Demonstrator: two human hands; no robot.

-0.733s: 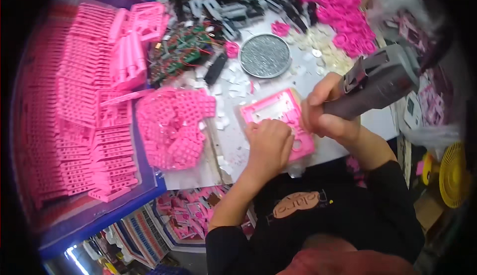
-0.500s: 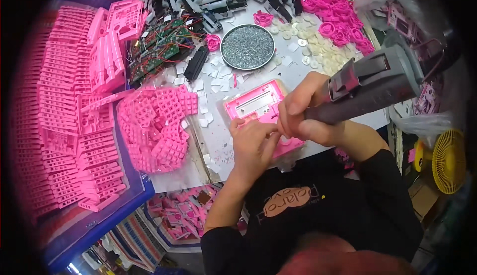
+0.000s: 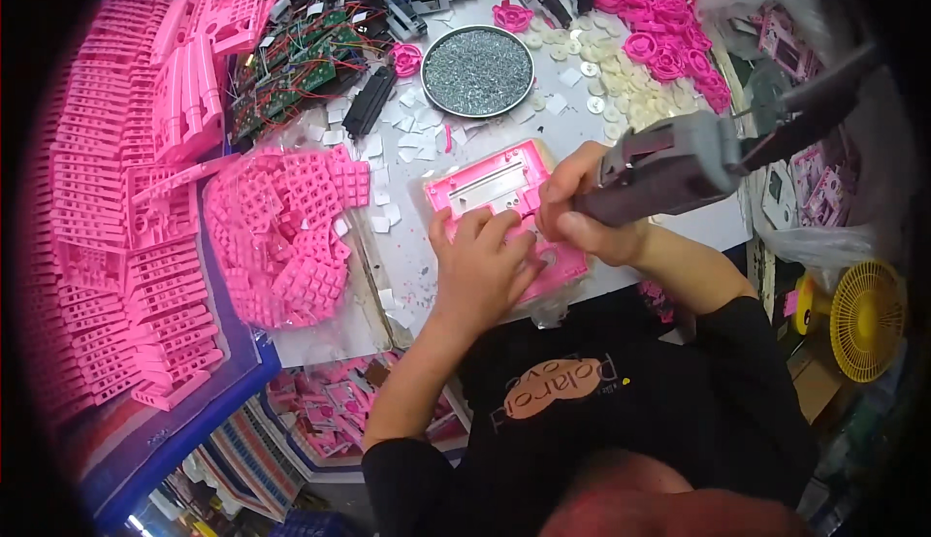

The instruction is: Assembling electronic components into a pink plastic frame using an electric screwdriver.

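Observation:
A pink plastic casing [image 3: 561,267] with a pale rectangular recess lies on the white worktop, on a pad whose edges show around it. My left hand [image 3: 482,263] rests on the casing's near left part with its fingers spread. Wrapped in my right hand [image 3: 582,209] is a dark grey electric screwdriver [image 3: 669,168], its body slanting up to the right. Its tip is hidden behind my fingers, close over the casing's right side. Beyond the casing stands a round tin of small metal screws [image 3: 477,71].
A bag of pink keypads [image 3: 291,236] lies left of the casing, beside a blue-edged bin [image 3: 247,367] stacked with pink casings. Circuit boards with red wires [image 3: 310,76], pale discs [image 3: 630,86] and pink rings [image 3: 669,23] cover the far side. A yellow fan [image 3: 866,322] stands right.
The screwdriver's rear end has swung lower and its body shifted left in view. My left fingers have spread wider on the casing. The whole scene has shifted slightly up and left.

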